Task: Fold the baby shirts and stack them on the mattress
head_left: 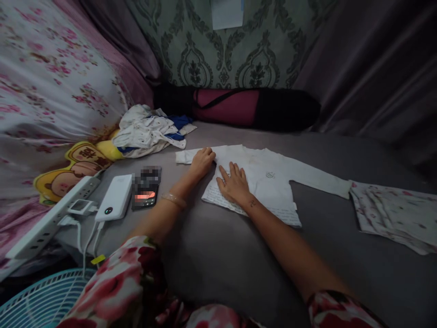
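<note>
A small white long-sleeved shirt (273, 180) lies spread on the grey bed surface (218, 255). My left hand (202, 162) is closed on the shirt's left sleeve near its end. My right hand (234, 183) lies flat with fingers stretched out on the left part of the shirt's body, pressing it down. The right sleeve stretches out toward the right.
A folded floral cloth (396, 214) lies at the right. A pile of white and blue clothes (150, 130) sits at the back left beside a yellow cushion (73, 168). A phone (146, 191), a white power bank (114, 198) and a power strip (51, 218) lie left; a fan grille (41, 298) is below.
</note>
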